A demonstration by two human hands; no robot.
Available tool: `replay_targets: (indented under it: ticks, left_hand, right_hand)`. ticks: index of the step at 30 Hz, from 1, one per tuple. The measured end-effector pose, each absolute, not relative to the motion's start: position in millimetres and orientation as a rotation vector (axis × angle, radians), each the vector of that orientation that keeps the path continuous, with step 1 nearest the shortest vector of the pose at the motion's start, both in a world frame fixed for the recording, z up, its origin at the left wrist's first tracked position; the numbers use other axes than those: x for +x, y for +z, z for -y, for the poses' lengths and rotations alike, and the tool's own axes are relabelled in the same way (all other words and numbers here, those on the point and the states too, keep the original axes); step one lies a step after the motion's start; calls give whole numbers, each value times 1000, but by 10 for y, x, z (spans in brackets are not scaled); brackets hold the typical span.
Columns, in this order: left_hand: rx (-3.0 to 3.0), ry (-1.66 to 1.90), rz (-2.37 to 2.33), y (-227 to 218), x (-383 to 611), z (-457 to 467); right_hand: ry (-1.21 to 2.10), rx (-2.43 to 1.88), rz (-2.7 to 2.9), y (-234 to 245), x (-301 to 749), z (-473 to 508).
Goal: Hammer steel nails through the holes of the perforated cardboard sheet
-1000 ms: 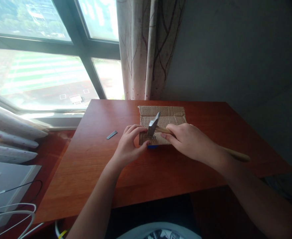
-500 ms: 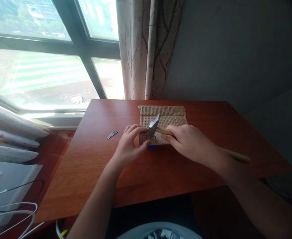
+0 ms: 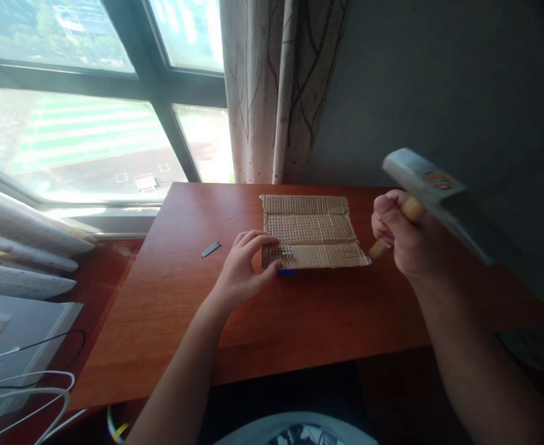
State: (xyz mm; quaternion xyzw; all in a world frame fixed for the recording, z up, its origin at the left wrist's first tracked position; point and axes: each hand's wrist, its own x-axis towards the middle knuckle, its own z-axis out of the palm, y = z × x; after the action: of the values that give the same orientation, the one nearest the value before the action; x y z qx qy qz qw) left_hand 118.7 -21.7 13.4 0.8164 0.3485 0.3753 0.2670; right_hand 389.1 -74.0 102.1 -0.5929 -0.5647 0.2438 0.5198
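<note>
A hammer [image 3: 443, 185] is raised off the table on the right, with my right hand [image 3: 402, 232] closed round its wooden handle. Its metal head tilts up, slightly blurred. A brown cardboard sheet [image 3: 306, 228], punched with rows of small holes, lies on the table. My left hand [image 3: 242, 269] grips the near left corner of that sheet between thumb and fingers. Small shiny nails [image 3: 287, 253] stand in the cardboard just right of my left fingertips. Under its front edge shows a bit of something blue [image 3: 285, 272], mostly hidden.
Several loose nails [image 3: 211, 249] lie on the wooden table [image 3: 300, 321], left of my left hand. Behind the table hangs a curtain [image 3: 253, 93], with a window [image 3: 91, 136] at the left. White cables [image 3: 44, 389] run near the lower left.
My right hand has lifted the hammer from the nails on the cardboard, up and to the right. The left hand stays at the cardboard's left corner.
</note>
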Motion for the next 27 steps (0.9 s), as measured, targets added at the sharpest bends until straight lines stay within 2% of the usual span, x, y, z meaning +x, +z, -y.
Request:
replay_targets:
  ticks: [5,27]
  left_hand:
    - [2213,1018,-933,125,1188,206]
    - [2236,1053,-928,149,1182,212]
  right_hand:
    - [573,-1163,1140,911,4103,639]
    - [582,-1248,1095,768,4120,560]
